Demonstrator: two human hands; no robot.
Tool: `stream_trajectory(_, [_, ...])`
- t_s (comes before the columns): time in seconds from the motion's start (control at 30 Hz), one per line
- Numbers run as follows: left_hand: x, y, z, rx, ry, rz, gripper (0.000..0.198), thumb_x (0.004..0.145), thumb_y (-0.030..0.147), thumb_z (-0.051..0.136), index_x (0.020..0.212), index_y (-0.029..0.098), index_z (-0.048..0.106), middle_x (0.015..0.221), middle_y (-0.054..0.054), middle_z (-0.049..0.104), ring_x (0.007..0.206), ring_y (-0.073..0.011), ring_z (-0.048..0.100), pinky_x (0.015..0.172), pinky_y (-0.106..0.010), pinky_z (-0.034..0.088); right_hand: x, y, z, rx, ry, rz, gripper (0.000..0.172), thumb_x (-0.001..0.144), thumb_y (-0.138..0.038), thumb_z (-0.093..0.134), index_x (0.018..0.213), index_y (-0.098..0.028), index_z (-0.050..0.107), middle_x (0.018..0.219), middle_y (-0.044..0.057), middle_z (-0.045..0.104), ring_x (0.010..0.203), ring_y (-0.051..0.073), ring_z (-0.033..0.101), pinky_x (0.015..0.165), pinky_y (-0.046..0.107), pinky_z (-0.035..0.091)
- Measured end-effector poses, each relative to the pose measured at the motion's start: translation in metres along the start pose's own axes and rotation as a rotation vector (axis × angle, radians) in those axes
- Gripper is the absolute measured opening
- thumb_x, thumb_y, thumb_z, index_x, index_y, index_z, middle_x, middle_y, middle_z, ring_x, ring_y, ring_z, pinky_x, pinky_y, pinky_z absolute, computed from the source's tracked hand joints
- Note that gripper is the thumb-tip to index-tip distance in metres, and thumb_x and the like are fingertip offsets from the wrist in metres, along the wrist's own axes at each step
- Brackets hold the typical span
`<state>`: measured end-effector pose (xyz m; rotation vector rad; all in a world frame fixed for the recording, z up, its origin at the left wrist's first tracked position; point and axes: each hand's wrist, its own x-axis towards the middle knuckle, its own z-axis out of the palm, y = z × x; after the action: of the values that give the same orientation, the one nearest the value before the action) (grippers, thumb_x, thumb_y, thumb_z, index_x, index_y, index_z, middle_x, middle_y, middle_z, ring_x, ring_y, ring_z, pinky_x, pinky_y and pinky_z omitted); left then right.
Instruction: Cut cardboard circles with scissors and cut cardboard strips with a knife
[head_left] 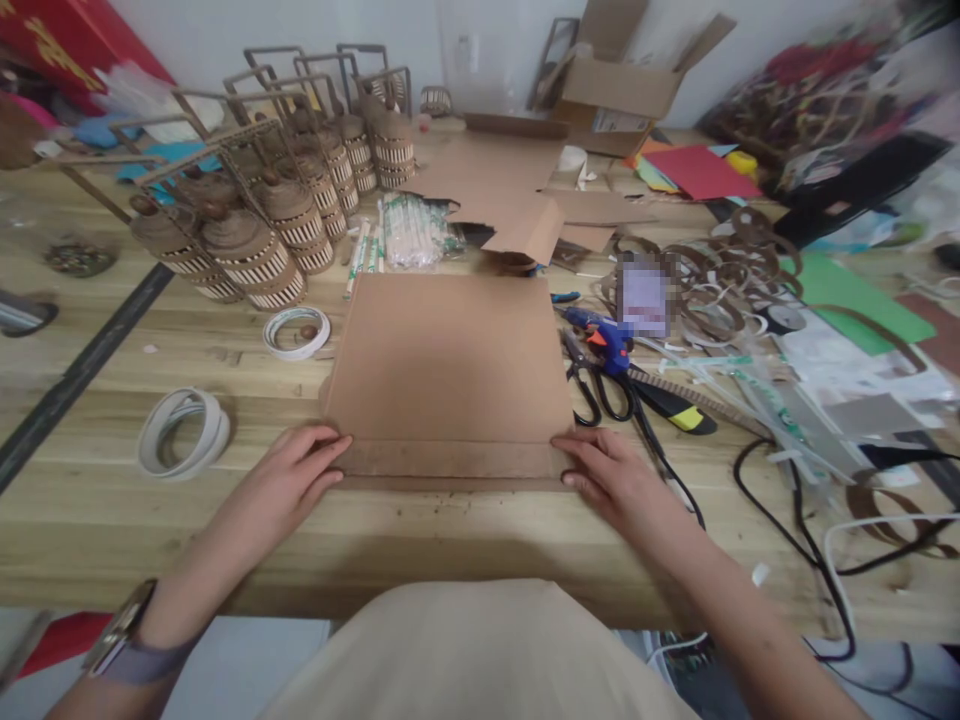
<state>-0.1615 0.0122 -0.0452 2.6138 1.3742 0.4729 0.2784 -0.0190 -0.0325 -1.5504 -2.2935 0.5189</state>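
Note:
A flat brown cardboard sheet (pixel 450 360) lies on the wooden table in front of me, with a creased strip along its near edge. At its near left corner my left hand (pixel 304 465) pinches the edge between thumb and fingers. My right hand (pixel 604 470) grips the near right corner in the same way. Just beyond the right hand lie black-handled scissors (pixel 596 385) and a blue glue gun (pixel 611 340). To the left of the sheet rest a small white ring of strip (pixel 296 333) and a larger pale ring (pixel 182 433).
Several bamboo lanterns (pixel 255 250) with handles crowd the back left. Behind the sheet are a plastic-wrapped bundle (pixel 420 230) and torn cardboard (pixel 495 180). Curled brown strips (pixel 705 290), black cables (pixel 795 520) and green paper (pixel 862 300) clutter the right. An open carton (pixel 622 90) stands behind.

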Motion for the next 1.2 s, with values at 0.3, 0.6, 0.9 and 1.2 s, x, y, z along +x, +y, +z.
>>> stream_trajectory(0.3, [-0.003, -0.005, -0.006, -0.013, -0.032, -0.022, 0.037, 0.102, 0.041, 0.044, 0.123, 0.023, 0.068, 0.118, -0.009, 0.065, 0.108, -0.0254, 0.062, 0.094, -0.041, 0.053, -0.003, -0.005, 0.002, -0.013, 0.008, -0.016, 0.032, 0.097, -0.023, 0.051, 0.126, -0.021, 0.067, 0.12, 0.015, 0.066, 0.114, 0.03, 0.063, 0.099, 0.049, 0.055])
stream_trajectory(0.6, [-0.005, -0.008, -0.007, 0.009, -0.061, -0.012, 0.036, 0.102, 0.039, 0.043, 0.125, 0.024, 0.067, 0.118, -0.009, 0.063, 0.107, -0.0247, 0.062, 0.093, -0.038, 0.052, -0.003, -0.001, 0.002, 0.002, -0.018, -0.018, 0.037, 0.096, -0.019, 0.05, 0.129, -0.023, 0.067, 0.121, 0.014, 0.066, 0.116, 0.03, 0.062, 0.099, 0.05, 0.055])
stream_trajectory(0.9, [-0.003, -0.01, -0.011, 0.031, -0.141, -0.024, 0.038, 0.102, 0.04, 0.041, 0.126, 0.022, 0.066, 0.117, -0.009, 0.063, 0.107, -0.0254, 0.062, 0.092, -0.038, 0.051, -0.002, -0.005, 0.0, -0.006, -0.032, -0.026, 0.039, 0.095, -0.018, 0.048, 0.129, -0.02, 0.069, 0.117, 0.015, 0.065, 0.115, 0.031, 0.061, 0.099, 0.05, 0.054])
stream_trajectory(1.2, [0.02, 0.016, -0.016, 0.14, -0.254, 0.142, 0.05, 0.095, 0.009, 0.037, 0.133, 0.029, 0.063, 0.116, -0.009, 0.06, 0.104, -0.0234, 0.06, 0.085, -0.034, 0.052, 0.0, 0.007, -0.003, 0.035, -0.073, -0.078, 0.048, 0.091, -0.01, 0.047, 0.132, -0.023, 0.068, 0.119, 0.013, 0.066, 0.113, 0.028, 0.062, 0.098, 0.045, 0.054])
